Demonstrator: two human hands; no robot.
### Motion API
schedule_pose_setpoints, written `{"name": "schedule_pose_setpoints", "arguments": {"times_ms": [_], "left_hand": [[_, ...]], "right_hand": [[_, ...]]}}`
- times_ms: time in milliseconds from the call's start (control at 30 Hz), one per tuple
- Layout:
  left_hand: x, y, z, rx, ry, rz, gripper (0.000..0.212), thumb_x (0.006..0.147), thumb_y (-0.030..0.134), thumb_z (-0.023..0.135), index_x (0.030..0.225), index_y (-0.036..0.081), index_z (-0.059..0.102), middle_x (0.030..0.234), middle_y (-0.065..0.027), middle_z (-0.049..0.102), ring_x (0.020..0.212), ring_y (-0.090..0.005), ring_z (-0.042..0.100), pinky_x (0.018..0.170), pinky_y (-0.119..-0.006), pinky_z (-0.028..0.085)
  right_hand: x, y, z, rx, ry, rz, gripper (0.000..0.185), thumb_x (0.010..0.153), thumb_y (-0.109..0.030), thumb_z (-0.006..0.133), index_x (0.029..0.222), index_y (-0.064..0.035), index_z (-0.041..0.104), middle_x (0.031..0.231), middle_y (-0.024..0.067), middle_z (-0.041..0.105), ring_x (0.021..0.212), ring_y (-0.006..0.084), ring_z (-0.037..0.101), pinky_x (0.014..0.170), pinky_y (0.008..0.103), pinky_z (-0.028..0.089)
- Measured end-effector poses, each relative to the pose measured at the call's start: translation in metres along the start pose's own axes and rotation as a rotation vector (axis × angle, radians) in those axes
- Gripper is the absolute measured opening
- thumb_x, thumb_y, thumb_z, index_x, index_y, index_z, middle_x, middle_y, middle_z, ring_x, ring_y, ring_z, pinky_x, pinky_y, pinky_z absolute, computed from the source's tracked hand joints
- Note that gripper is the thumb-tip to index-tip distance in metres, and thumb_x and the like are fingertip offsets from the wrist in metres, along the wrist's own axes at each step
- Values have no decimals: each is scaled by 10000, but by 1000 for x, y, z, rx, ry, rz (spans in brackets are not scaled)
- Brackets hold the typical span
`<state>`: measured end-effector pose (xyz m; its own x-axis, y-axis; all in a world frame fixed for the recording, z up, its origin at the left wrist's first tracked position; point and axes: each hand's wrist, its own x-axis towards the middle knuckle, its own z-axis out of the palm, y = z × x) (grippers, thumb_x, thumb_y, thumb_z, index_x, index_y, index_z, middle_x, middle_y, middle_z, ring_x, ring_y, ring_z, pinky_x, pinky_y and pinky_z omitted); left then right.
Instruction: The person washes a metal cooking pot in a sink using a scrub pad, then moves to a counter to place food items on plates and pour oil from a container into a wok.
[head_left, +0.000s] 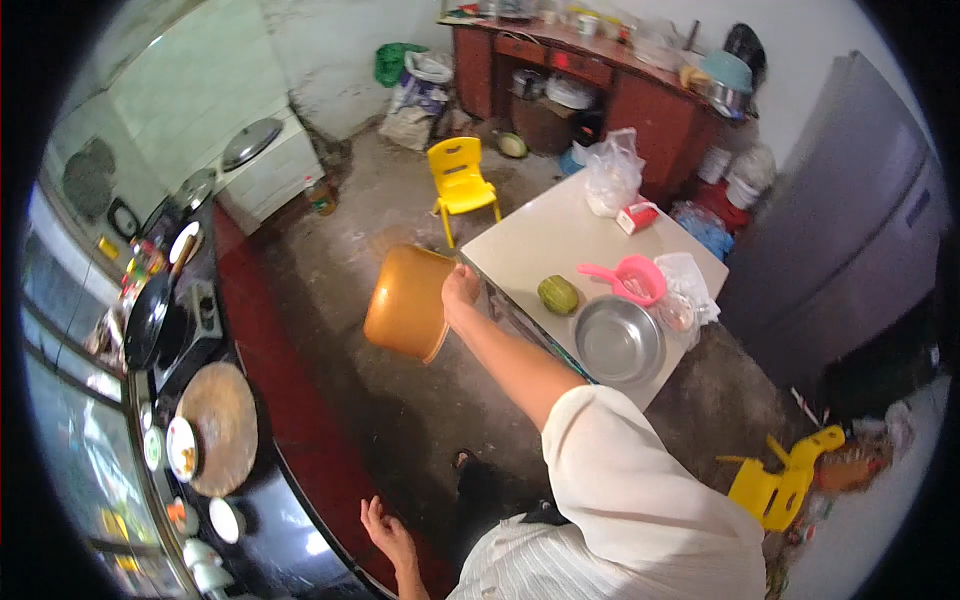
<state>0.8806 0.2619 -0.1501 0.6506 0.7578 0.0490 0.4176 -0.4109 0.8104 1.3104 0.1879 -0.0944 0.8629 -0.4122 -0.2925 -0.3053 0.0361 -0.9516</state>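
Observation:
My right hand (460, 289) grips the rim of a golden-orange pot (409, 300), which looks like a rice cooker's inner pot. The pot is tipped on its side above the floor, left of the white table (525, 225), with its inside turned away from view. My left hand (388, 531) hangs beside the dark counter's edge, holding nothing, its fingers loosely apart. Nearest to my right arm on the table are a green melon or squash (558, 294), a steel basin (619, 339) and a pink handled strainer (637, 280).
A yellow child's chair (463, 184) stands past the pot; another (772, 487) is at right. The counter (281, 532) carries a round chopping board (221, 427), several bowls and a wok (148, 319). A grey refrigerator (817, 225) and a red desk (652, 127) border the room.

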Motion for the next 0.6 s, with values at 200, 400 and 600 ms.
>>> {"name": "schedule_pose_setpoints", "arguments": {"times_ms": [200, 400, 600], "left_hand": [[85, 8, 48, -192, -156, -1, 415, 748, -131, 406, 1128, -2, 512, 1194, -118, 459, 934, -211, 549, 797, -282, 440], [149, 11, 81, -169, -314, -18, 411, 739, -131, 434, 1121, -2, 512, 1071, -105, 537, 824, -181, 586, 752, -278, 461], [184, 46, 141, -175, -451, -101, 404, 737, -120, 415, 1115, -19, 516, 1070, -152, 566, 801, -185, 610, 737, -284, 478]], "right_hand": [[118, 14, 4, 153, 222, 159, 330, 889, -271, 412, 982, -5, 585, 1051, 190, 579, 935, 337, 564, 809, 390, 446], [185, 21, 4, 699, 279, 505, 390, 897, -290, 399, 1096, 13, 542, 1136, 174, 547, 994, 299, 550, 834, 383, 450], [320, 86, -45, -291, 91, 159, 362, 882, -259, 413, 1064, 29, 536, 1059, 135, 585, 947, 244, 570, 776, 345, 475]]}}
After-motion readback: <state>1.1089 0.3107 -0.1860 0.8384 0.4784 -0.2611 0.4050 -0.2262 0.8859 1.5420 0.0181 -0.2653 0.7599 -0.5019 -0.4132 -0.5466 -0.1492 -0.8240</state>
